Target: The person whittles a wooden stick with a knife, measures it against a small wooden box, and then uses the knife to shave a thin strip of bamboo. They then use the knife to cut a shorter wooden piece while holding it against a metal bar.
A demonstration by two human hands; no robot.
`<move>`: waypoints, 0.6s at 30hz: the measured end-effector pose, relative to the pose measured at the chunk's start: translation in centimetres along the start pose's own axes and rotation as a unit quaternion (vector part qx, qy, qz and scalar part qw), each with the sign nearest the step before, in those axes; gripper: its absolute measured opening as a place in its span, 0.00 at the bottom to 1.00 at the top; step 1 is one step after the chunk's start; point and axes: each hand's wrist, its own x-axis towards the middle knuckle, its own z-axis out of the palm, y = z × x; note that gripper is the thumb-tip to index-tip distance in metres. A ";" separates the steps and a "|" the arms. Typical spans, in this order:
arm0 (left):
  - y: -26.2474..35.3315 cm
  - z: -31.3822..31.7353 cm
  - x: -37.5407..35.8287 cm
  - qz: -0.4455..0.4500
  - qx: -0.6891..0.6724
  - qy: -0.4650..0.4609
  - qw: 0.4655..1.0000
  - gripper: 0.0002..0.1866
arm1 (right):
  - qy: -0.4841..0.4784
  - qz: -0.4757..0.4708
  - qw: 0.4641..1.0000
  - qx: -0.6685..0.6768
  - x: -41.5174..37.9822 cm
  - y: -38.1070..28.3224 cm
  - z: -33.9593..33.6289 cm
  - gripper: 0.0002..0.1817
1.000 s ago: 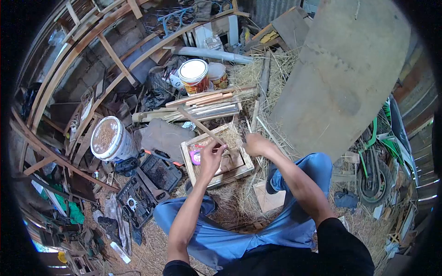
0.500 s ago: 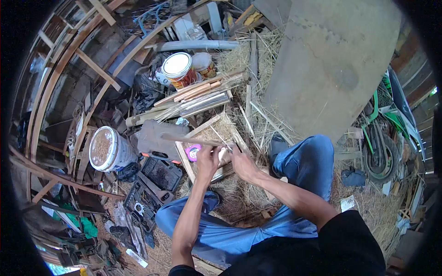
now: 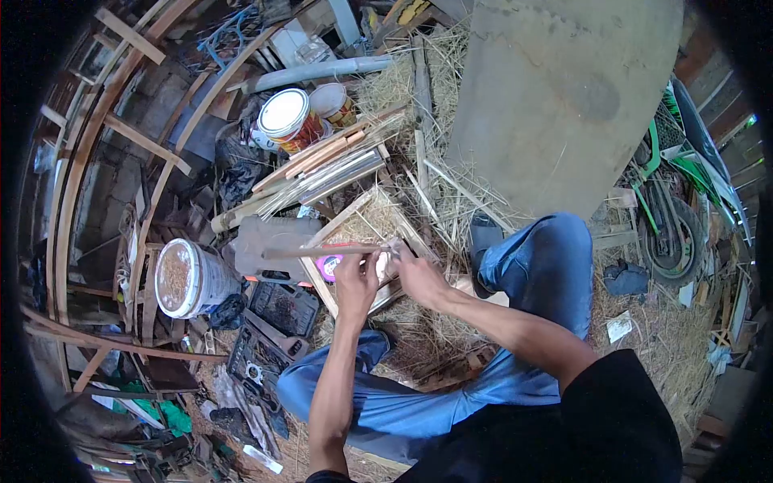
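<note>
My left hand (image 3: 356, 278) is closed around a thin wooden strip (image 3: 306, 252), which points out to the left and lies nearly level. At the strip's right end my right hand (image 3: 420, 280) is closed, gripping a small item too hidden by the fingers to name. Both hands are over a wooden frame (image 3: 328, 299) on the ground, with straw and shavings inside it. A pink round object, perhaps a tape measure (image 3: 325, 268), lies at the frame's left side, just beyond my left hand.
Left of the frame are a grey tool case (image 3: 270, 241), an open black case (image 3: 282, 306) and a white bucket of shavings (image 3: 193, 278). Wood strips (image 3: 338, 161) and paint buckets (image 3: 284, 113) stand beyond. A large board (image 3: 555, 113) and a wheel (image 3: 676, 249) are at right.
The view has shifted slightly, so the surroundings sit a little further left. My right hand has turned slightly at the strip's end, and both hands keep their closed grip.
</note>
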 end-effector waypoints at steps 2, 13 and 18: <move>0.3 0.1 -0.4 0.006 -0.028 0.016 0.999 0.04 | 0.012 -0.014 0.999 -0.042 0.2 0.7 0.9 0.13; 1.2 0.0 -1.1 -0.042 -0.041 0.025 0.998 0.03 | 0.006 0.049 0.998 0.024 -0.6 3.1 1.2 0.14; 0.4 0.9 -1.3 0.017 -0.016 0.052 0.998 0.03 | 0.014 0.032 0.992 -0.123 0.7 8.9 3.5 0.17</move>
